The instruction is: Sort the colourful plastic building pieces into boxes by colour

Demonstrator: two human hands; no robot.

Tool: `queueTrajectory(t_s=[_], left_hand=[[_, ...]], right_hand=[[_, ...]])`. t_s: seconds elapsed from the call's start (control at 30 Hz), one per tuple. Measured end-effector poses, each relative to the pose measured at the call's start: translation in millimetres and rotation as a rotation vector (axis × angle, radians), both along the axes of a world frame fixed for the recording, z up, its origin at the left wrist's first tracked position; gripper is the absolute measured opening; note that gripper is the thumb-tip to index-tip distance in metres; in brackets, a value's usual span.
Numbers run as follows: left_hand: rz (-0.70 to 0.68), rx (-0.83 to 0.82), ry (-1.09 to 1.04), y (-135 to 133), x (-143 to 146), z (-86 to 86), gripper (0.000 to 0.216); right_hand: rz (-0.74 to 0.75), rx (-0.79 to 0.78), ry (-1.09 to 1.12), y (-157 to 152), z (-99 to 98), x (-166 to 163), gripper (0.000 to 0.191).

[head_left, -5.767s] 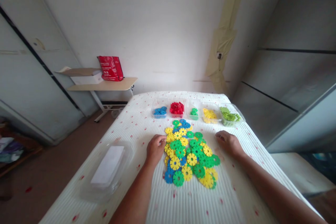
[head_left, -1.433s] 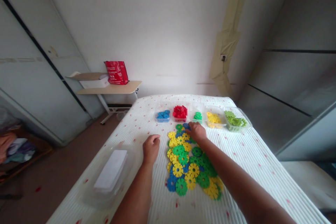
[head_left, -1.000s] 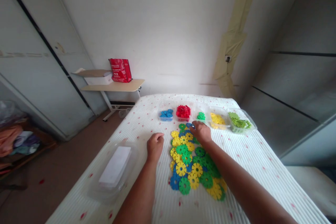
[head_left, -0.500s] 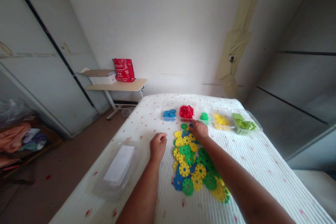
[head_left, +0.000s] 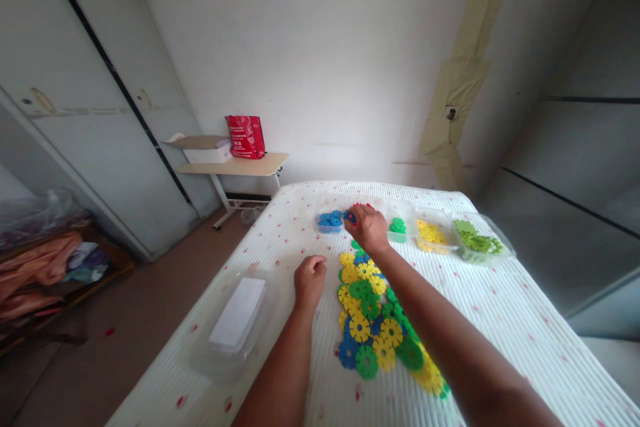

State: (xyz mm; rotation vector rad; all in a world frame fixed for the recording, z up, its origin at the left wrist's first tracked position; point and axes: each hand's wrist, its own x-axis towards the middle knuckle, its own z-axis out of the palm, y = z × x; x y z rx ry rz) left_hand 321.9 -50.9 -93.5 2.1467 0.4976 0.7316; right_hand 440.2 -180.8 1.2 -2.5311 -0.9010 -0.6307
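My right hand (head_left: 369,228) is closed in a pinch on a blue notched disc (head_left: 351,217), held above the row of clear tubs, in front of the red pieces (head_left: 361,205), which it mostly hides. Just left of it is a tub of blue discs (head_left: 330,221). Below my right forearm, a pile of yellow, green and blue notched discs (head_left: 367,307) spreads over the tablecloth. My left hand (head_left: 309,280) rests on the cloth left of the pile, its fingers curled in, with nothing visible in them.
Tubs of green discs (head_left: 398,229), yellow pieces (head_left: 431,236) and light green pieces (head_left: 477,240) continue the row rightward. A clear container (head_left: 200,360) with a white paper (head_left: 238,315) lies at left. Behind stands a small desk (head_left: 270,163) with a red bag (head_left: 246,137).
My right hand has lifted from the far end of the pile and moved up and left toward the tubs, now with a blue disc. My left hand stays by the pile. The view has shifted slightly.
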Motion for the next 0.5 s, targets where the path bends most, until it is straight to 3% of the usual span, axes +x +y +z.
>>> queueTrajectory(t_s=[0.1, 0.2, 0.33, 0.5], left_hand=[[-0.014, -0.017, -0.013, 2, -1, -1.4, 0.022], [-0.017, -0.037, -0.028, 4, 0, -4.8, 0.021], [-0.015, -0.036, -0.026, 4, 2, -7.9, 0.021], [-0.004, -0.035, 0.010, 1, 3, -4.3, 0.021]], right_hand=[[0.045, 0.002, 0.030, 23, 17.9, 11, 0.026], [0.024, -0.010, 0.046, 21, 22.2, 18, 0.029], [-0.008, -0.064, 0.098, -19, 8.8, 16, 0.022], [-0.017, -0.180, 0.202, -78, -24.6, 9, 0.028]])
